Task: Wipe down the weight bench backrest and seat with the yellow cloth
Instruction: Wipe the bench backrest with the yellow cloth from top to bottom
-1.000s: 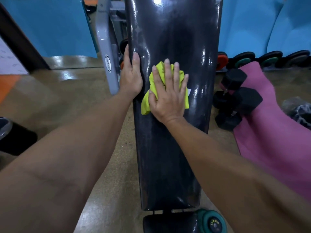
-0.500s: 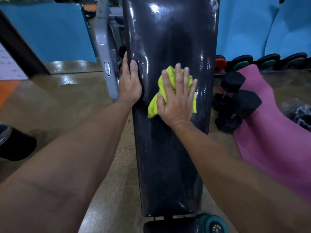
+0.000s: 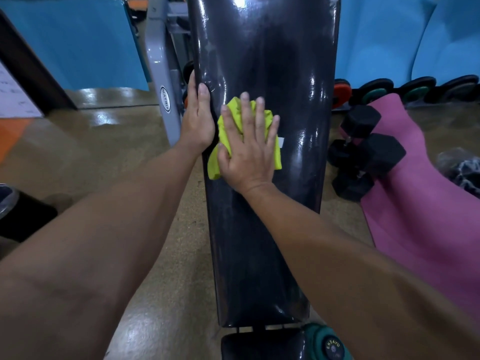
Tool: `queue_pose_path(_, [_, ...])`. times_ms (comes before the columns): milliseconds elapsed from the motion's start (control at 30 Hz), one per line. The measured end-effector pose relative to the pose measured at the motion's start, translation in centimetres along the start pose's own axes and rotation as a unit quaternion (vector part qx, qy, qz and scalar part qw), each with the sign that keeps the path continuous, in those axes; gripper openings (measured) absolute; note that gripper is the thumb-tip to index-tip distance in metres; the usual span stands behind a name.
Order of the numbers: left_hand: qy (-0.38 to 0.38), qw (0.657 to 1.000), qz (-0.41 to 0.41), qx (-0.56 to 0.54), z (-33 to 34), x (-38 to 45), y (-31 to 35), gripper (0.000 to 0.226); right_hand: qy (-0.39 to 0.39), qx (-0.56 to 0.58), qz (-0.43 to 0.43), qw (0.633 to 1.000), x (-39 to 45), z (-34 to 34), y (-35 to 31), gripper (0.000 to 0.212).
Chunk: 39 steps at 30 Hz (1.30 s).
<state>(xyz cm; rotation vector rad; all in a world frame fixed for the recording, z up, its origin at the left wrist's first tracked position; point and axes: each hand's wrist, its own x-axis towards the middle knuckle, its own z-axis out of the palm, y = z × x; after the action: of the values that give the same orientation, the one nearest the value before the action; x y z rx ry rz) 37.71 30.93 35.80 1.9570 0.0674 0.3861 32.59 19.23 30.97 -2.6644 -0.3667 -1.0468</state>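
**Flat palm presses yellow cloth against the bench backrest**

The black glossy backrest (image 3: 267,61) of the bench runs up the middle of the view, passing under both hands and reaching far beyond the fingertips. Below the wrists, nearer the person, it ends at a gap, and the top of the seat (image 3: 262,346) shows just past that gap at the lower edge. A pink mat (image 3: 426,216) lies on the floor well out to the right of the right hand, with black hex dumbbells (image 3: 363,152) stacked between the mat and the backrest's right edge. A grey frame upright (image 3: 162,81) stands just left of the left hand. A teal dumbbell end (image 3: 328,344) sits beside the seat, under the right forearm.

The right hand (image 3: 248,149) lies open and flat, fingers spread, palm pressing the yellow cloth (image 3: 223,131) onto the backrest. The cloth is bunched beneath the palm, with yellow folds showing past the fingertips, at the thumb side and along the outer edge of the hand. The left hand (image 3: 198,118) sits just left of the cloth, nearly touching it, fingers straight and together, wrapped over the backrest's left edge with the thumb out of sight behind the padding. A small white tag (image 3: 281,142) shows on the backrest beside the right hand's little finger.
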Motion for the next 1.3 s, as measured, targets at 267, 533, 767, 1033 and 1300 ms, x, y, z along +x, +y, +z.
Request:
queue_pose_path(267, [-0.075, 0.997, -0.016, 0.002, -1.3, 0.4, -0.1, 0.056, 0.000, -0.016, -0.011, 1.000, -0.4, 0.1, 1.5, 0.067])
queue_pose_path(533, [-0.154, 0.980, -0.081, -0.100, -2.0, 2.8, -1.9, 0.090, -0.039, -0.037, -0.077, 0.996, -1.3, 0.4, -1.8, 0.068])
queue_pose_path(767, [-0.183, 0.964, -0.124, -0.147, -2.6, 3.2, -1.4, 0.062, 0.001, -0.042, -0.005, 0.999, 0.1, 0.8, -1.4, 0.068])
queue_pose_path(1033, [-0.143, 0.978, -0.093, -0.117, -1.7, 2.2, 0.2, 0.085, -0.072, -0.062, -0.123, 0.988, -1.9, 0.8, -2.1, 0.050])
queue_pose_path(1300, [0.025, 0.995, -0.015, -0.095, 0.2, 1.8, 0.7, 0.078, -0.026, -0.010, -0.098, 0.995, -6.0, 0.9, 0.6, 0.064])
